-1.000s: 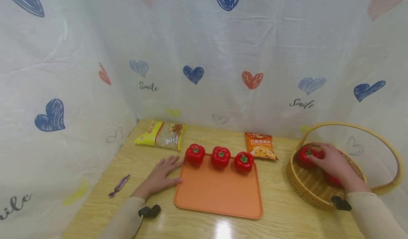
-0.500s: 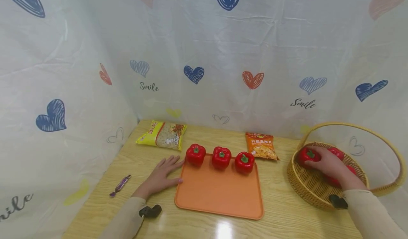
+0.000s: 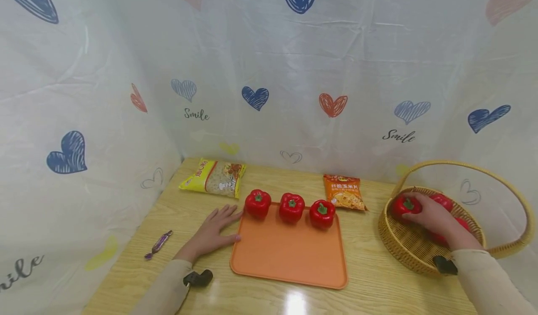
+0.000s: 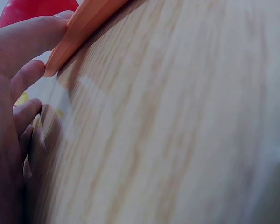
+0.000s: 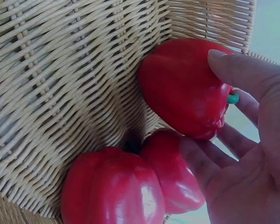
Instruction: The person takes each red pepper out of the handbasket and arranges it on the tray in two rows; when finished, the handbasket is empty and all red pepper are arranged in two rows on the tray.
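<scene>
My right hand (image 3: 433,214) is inside the wicker basket (image 3: 392,242) at the right, gripping a red bell pepper (image 3: 405,206) with a green stem. The right wrist view shows the thumb on one side of this pepper (image 5: 182,84) and fingers at its other side. Two more red peppers (image 5: 109,189) lie in the basket beside it. My left hand (image 3: 214,231) lies with straight, spread fingers at the left edge of an orange tray (image 3: 287,259), its thumb touching the rim. Along the tray's far edge stand three red peppers (image 3: 291,207) in a row.
Behind the tray lie a yellow food bag (image 3: 216,178) at left and an orange snack packet (image 3: 344,192) at right. A purple wrapped candy (image 3: 159,245) is left of my left hand. The basket's tall handle (image 3: 462,164) arches over it. Printed curtains border the table.
My right hand has shifted slightly within the basket, and the two other peppers there show more. The left hand, tray and row of peppers stay as they were.
</scene>
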Motion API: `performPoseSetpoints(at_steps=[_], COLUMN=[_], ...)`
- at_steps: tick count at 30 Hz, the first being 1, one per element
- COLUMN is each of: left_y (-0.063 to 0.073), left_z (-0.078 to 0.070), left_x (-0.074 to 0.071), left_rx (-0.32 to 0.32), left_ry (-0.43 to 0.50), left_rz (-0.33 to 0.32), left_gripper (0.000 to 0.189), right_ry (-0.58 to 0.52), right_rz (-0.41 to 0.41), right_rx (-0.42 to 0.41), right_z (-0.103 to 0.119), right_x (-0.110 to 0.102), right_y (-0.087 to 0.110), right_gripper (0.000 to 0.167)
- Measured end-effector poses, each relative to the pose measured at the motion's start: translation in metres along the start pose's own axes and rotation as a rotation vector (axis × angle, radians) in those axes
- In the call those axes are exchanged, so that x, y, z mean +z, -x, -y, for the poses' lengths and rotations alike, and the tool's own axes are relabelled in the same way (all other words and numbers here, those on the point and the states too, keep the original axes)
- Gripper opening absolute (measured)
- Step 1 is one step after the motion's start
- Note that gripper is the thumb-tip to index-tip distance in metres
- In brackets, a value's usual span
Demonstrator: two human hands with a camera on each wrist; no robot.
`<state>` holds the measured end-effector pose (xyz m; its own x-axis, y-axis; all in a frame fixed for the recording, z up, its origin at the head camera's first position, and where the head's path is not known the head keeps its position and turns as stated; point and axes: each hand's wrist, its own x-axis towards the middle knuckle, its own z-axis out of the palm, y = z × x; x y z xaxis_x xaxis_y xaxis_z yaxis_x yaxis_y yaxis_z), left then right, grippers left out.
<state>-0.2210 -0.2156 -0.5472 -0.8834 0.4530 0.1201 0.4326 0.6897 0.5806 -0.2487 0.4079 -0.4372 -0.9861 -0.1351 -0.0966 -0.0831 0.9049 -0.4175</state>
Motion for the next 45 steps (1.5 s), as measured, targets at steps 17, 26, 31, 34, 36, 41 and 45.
performPoseSetpoints(at_steps=[17, 26, 31, 34, 36, 41, 45], left_y=[0.001, 0.0, 0.0, -0.001, -0.001, -0.001, -0.001], left_z=[0.001, 0.002, 0.002, 0.002, 0.002, 0.002, 0.001], left_x=[0.001, 0.001, 0.001, 0.001, 0.001, 0.001, 0.0], left_rx=[0.002, 0.005, 0.007, 0.007, 0.006, 0.005, 0.007], left_ry=[-0.002, -0.002, -0.005, -0.006, -0.005, -0.006, -0.003], left_rz=[-0.007, -0.005, -0.004, -0.003, -0.002, -0.003, -0.004], left_gripper=[0.075, 0.076, 0.076, 0.076, 0.076, 0.076, 0.076], right_ry=[0.023, 0.029, 0.043, 0.049, 0.056, 0.077, 0.079], right_rz=[-0.009, -0.02, -0.02, -0.018, -0.015, -0.016, -0.019], right_rx=[-0.007, -0.047, -0.057, -0.049, -0.046, -0.046, -0.048], right_z=[0.002, 0.002, 0.002, 0.003, 0.003, 0.005, 0.007], right_x=[0.001, 0.002, 0.001, 0.001, 0.0, -0.002, -0.002], right_y=[0.001, 0.002, 0.004, 0.006, 0.008, 0.011, 0.015], right_gripper=[0.072, 0.07, 0.068, 0.068, 0.069, 0.068, 0.067])
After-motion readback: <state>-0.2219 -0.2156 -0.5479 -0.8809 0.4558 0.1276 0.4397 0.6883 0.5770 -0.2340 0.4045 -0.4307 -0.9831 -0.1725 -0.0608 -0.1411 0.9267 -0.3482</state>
